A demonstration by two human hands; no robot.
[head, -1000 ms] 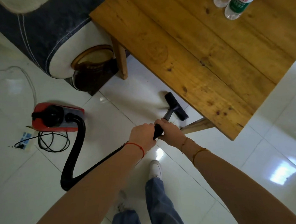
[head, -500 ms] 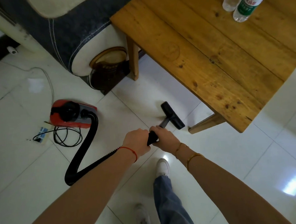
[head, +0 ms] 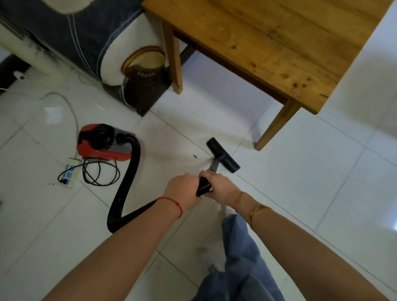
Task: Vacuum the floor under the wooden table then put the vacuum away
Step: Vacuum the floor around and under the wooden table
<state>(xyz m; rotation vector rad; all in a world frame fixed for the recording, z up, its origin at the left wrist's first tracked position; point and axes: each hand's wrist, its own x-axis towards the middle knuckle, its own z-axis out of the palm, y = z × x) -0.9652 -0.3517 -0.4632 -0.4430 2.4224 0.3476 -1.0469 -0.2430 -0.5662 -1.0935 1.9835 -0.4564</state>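
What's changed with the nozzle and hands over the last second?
The floor nozzle was pulled back from under the wooden table edge onto open tiles. Both hands, left hand and right hand, still grip the hose handle; the red vacuum stays put.

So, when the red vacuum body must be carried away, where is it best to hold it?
Probably by the black handle on top of the red vacuum body, coming from above: it sits flat on the floor with that top facing up. The hose leaves its right end, so reach in from the left or front. Both hands now grip the hose end.
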